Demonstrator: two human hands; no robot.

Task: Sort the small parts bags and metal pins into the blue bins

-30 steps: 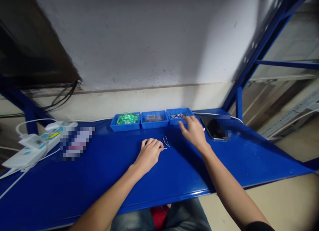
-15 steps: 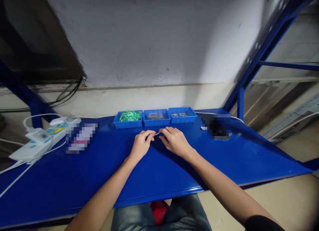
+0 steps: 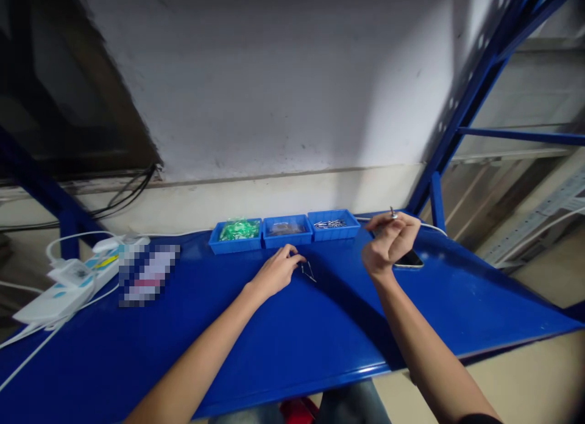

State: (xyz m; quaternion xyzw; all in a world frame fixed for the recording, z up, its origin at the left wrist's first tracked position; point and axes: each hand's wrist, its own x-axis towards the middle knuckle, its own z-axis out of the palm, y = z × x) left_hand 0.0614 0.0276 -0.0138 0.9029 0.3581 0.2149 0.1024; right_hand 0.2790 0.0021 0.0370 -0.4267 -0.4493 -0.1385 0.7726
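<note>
My left hand (image 3: 277, 272) is low over the blue table, its thumb and fingertips pinched on a thin bent metal piece (image 3: 309, 272) that sticks out to the right. Raised at the right, my right hand (image 3: 390, 238) is closed with a small metal screw-like part (image 3: 393, 214) pointing up from its fingers. Behind my left hand stand three blue trays: one with green packets (image 3: 240, 229), a middle one with small items in clear plastic (image 3: 283, 229), and one with metal screws (image 3: 331, 223).
A black phone (image 3: 410, 259) lies behind my right wrist. On the left are a white power strip (image 3: 64, 293) with cables and a blurred-out flat object (image 3: 150, 275). Blue frame posts (image 3: 436, 198) and a wall (image 3: 283, 95) border the table.
My hands have parted. The right hand has risen and moved right, now with a screw-like part in it. My left hand has moved slightly right, and the bent metal piece now shows.
</note>
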